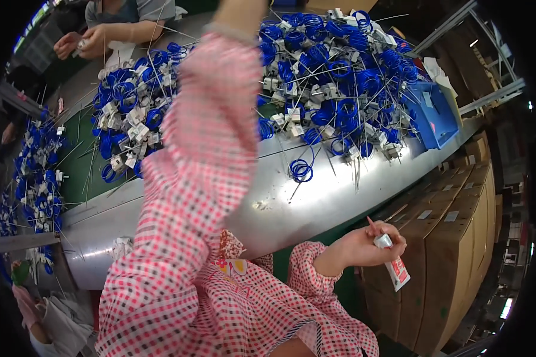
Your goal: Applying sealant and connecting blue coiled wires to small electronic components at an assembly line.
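My left arm, in a pink checked sleeve [202,131], reaches up across the table and is blurred. Only the bare wrist shows at the top edge; the hand itself is out of view. Low on the right, my right hand [363,244] is closed around a small white and red tube [398,273], whose flat end hangs below the fingers. A slim pink pointed piece [372,225] sticks up from the same grip; I cannot tell what it is. Beyond my arm lie heaps of blue coiled cables [339,68] with white blocks [295,122] and thin metal rods.
A metal table edge [268,196] runs in front of me. A blue bin [435,116] stands at the table's right end, above stacked cardboard boxes [452,256]. Across the table another person's hands [92,41] hold a small piece. More cables [39,178] lie far left.
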Available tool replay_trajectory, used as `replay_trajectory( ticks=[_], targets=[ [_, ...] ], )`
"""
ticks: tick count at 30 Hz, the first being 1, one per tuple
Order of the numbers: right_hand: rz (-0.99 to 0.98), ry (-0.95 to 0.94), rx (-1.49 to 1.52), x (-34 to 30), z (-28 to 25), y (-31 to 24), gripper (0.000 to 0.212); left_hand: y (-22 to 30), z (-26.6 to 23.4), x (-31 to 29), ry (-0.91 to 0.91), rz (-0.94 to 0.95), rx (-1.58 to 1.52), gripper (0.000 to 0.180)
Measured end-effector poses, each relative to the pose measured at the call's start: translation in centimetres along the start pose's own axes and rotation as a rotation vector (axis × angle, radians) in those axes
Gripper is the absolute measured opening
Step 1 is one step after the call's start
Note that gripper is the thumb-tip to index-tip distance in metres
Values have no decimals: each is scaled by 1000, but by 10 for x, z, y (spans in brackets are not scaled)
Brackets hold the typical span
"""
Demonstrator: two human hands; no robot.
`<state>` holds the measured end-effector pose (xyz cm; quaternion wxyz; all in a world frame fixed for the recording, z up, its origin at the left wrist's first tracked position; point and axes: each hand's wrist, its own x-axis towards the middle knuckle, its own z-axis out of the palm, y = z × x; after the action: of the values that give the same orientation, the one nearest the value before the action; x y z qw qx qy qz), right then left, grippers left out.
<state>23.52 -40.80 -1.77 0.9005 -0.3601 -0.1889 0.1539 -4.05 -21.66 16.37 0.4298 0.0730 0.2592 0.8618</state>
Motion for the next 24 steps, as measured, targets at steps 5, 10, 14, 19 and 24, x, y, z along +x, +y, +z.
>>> replay_trajectory(
  ticks=[5, 10, 14, 19, 24],
  targets=[
    [-6, -6, -35, 1, 1, 5, 22, -164, 17, 58, -333, 1352, 797, 25],
    [-67, -52, -104, 5, -3, 7, 23, -242, -18, 42, -887, 1142, 1811, 40],
    [-41, -80, -97, -2, 2, 6, 24, -179, -39, 29, -1061, 1404, 1783, 41],
    [52, -146, -22, -13, 4, 9, 21, 15, -108, -8, -861, 1204, 1897, 17],
    [125, -193, -9, -39, 21, 3, 21, 165, -267, 115, -115, 578, 2361, 29]
  ],
)
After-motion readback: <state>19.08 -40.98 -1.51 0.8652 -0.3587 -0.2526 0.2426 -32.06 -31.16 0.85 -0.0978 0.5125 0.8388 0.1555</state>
